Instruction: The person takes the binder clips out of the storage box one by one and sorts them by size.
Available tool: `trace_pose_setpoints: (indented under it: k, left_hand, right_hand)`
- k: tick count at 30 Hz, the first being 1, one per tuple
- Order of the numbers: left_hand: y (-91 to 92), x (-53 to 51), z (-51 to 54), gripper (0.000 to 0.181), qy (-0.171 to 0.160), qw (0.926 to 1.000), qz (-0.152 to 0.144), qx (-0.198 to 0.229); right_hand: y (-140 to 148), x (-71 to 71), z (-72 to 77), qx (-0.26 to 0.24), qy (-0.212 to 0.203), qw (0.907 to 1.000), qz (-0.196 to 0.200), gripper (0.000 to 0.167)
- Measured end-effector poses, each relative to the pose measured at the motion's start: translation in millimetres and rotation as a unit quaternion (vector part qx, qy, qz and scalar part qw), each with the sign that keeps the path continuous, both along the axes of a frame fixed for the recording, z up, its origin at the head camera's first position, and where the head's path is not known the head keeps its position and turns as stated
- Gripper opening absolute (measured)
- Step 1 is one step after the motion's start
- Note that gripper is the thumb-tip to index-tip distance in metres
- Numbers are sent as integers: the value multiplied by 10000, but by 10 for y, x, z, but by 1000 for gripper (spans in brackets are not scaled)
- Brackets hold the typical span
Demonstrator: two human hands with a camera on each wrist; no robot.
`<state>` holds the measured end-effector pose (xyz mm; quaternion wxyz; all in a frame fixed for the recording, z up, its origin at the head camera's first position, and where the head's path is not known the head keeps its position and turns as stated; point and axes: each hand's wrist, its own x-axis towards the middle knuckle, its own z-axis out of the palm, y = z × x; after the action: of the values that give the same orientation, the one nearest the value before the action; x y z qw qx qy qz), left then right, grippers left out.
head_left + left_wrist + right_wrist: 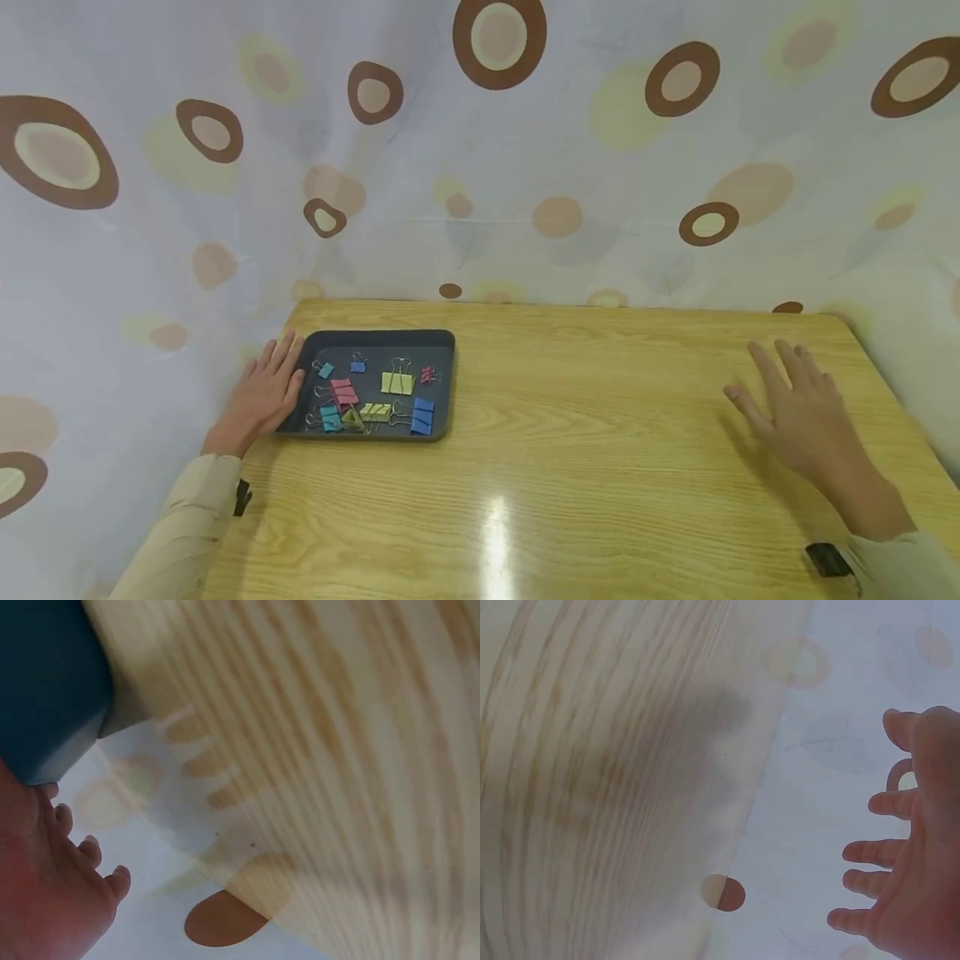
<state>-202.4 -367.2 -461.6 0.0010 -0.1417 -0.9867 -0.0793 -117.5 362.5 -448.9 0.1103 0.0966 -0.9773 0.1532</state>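
Observation:
A dark grey tray (pixel 447 392) lies at the table's left side, holding several binder clips: a large yellow one (pixel 397 383), a blue one (pixel 422 416), a red one (pixel 344 392), and smaller teal, blue and red ones. The left hand (pixel 258 397) is at the tray's left edge, fingers straight; in the left wrist view this hand (pixel 56 877) is beside the tray's dark side (pixel 52 682). Over the table's right part, the right hand (pixel 810 425) has its fingers spread and holds nothing; the right wrist view shows the same hand (pixel 907 862) with fingers extended.
The light wooden table (pixel 585 433) has rounded back corners. A white curtain (pixel 420 167) with brown and yellow circles hangs behind it and along both sides. Beige sleeves (pixel 183 525) cover the forearms, with a black strap piece (pixel 828 559) at the right wrist.

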Motion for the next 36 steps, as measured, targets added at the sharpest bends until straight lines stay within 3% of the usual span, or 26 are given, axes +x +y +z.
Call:
trace_pose_setpoints:
  k: [6,10,15,20,29,36]
  left_hand:
    - [-121,-44,-127,60,69,9980,-377,496]
    - [-218,-6,-188,59,168,9963,-408,734]
    - [-170,-20,-206,60,127,9976,-368,578]
    - [29,-41,-211,61,79,9987,-224,452]
    - [488,-9,-179,60,-142,9998,-92,141]
    - [869,39,-166,61,-119,9999,-32,112]
  right_hand:
    - [-149,58,46,-217,660,9972,264,70]
    - [-303,21,55,-474,1134,9910,521,75]
    - [-459,11,64,-1037,1083,9871,565,75]
    - [-638,28,58,-1600,864,9806,728,71]
    - [-990,11,60,-2139,1140,9630,1178,71]
    - [-1265,-18,-8,-2686,847,9477,1501,66]
